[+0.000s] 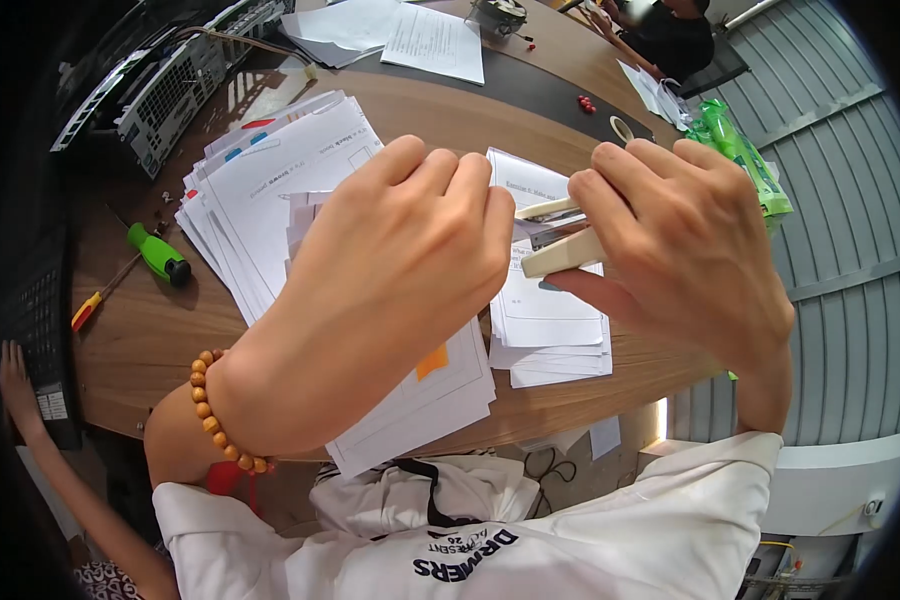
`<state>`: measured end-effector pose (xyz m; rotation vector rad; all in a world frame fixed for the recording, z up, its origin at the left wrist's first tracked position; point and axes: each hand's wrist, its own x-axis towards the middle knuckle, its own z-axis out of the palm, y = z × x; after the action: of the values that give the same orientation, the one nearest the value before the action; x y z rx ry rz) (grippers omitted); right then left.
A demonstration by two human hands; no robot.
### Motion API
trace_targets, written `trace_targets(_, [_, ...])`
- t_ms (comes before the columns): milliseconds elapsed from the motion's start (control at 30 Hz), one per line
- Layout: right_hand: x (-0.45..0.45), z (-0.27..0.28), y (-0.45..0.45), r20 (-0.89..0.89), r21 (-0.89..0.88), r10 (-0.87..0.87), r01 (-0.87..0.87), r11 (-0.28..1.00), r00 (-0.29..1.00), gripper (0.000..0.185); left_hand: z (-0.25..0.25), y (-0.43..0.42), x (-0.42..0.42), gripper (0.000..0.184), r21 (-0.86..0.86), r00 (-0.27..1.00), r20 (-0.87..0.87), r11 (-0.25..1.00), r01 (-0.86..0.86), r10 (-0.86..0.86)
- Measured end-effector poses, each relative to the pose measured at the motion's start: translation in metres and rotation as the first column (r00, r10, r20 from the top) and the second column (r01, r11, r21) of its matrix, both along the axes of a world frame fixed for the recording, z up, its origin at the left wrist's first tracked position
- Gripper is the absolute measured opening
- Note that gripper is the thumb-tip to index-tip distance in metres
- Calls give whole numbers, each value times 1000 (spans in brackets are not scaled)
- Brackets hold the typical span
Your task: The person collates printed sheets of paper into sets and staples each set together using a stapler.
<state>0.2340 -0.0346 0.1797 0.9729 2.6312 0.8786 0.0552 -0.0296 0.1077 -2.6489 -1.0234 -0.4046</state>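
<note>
My left hand (410, 230), above the left stack of papers (320, 150), has its fingers curled down; its fingertips and whatever they may hold are hidden behind the knuckles. A pale stapler (562, 252) sits in my right hand (670, 235), fingers on its upper arm and thumb beneath. The stapler's jaws are apart and point toward my left hand. Beneath it lies a second pile of printed sheets (550, 335). An orange sticky note (432, 361) shows on the left stack, near its lower edge.
A green screwdriver (155, 252) and a yellow-red one (88, 310) lie left, near a keyboard (45, 330) and another person's hand (16, 385). Metal computer chassis (170, 100), tape roll (621, 128) and green packaging (740, 150) sit farther back. Another person (670, 40) is at the far side.
</note>
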Motion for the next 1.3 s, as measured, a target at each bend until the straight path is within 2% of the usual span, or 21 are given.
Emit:
trace_targets(267, [-2, -6, -1, 9, 31, 3, -3, 1000, 1000, 41, -3, -1, 3, 16, 44, 999, 37, 999, 23, -25])
trace_targets(333, [-3, -5, 0, 106, 25, -20, 17, 1000, 994, 39, -2, -2, 3, 16, 39, 999, 45, 999, 26, -27])
trace_targets(467, [-2, -5, 2, 144, 6, -28, 28, 1000, 989, 37, -1, -4, 4, 16, 53, 997, 65, 998, 29, -33])
trace_targets(567, [2, -6, 6, 128, -30, 10, -7, 1000, 992, 36, -1, -5, 4, 16, 62, 999, 43, 998, 26, -28])
trace_targets(633, [7, -10, 13, 69, -44, 135, -132, 990, 988, 34, -2, -5, 4, 16, 54, 998, 44, 998, 36, -38])
trace_targets(767, [14, -16, 22, 117, -28, 229, -227, 973, 966, 34, -4, 0, 6, 15, 20, 995, 62, 997, 77, -78])
trace_targets(900, [21, -27, 20, 113, -202, 288, -262, 944, 951, 34, -12, 1, 7, 17, 49, 986, 65, 988, 149, -152])
trace_targets(967, [26, -35, 15, 77, -195, 289, -270, 943, 954, 34, -11, -1, 9, 19, -66, 981, 31, 979, 194, -192])
trace_targets(1033, [30, -42, 14, 94, -213, 290, -266, 940, 952, 35, -12, 0, 10, 21, -22, 981, -9, 981, 192, -192])
trace_targets(1067, [31, -38, 17, 75, -141, 309, -297, 944, 948, 37, -11, 2, 11, 23, -16, 980, -29, 981, 195, -195])
trace_targets(1167, [36, -38, 12, 42, -161, 253, -243, 957, 967, 40, -12, 0, 12, 17, -31, 970, -7, 970, 241, -241])
trace_targets(1233, [37, -36, 7, 80, -227, 205, -182, 957, 976, 40, -10, -1, 14, 15, -41, 966, 0, 965, 260, -260])
trace_targets(1300, [40, -37, 7, 57, -223, 219, -201, 954, 974, 39, -8, -1, 16, 17, -62, 964, 7, 962, 266, -266])
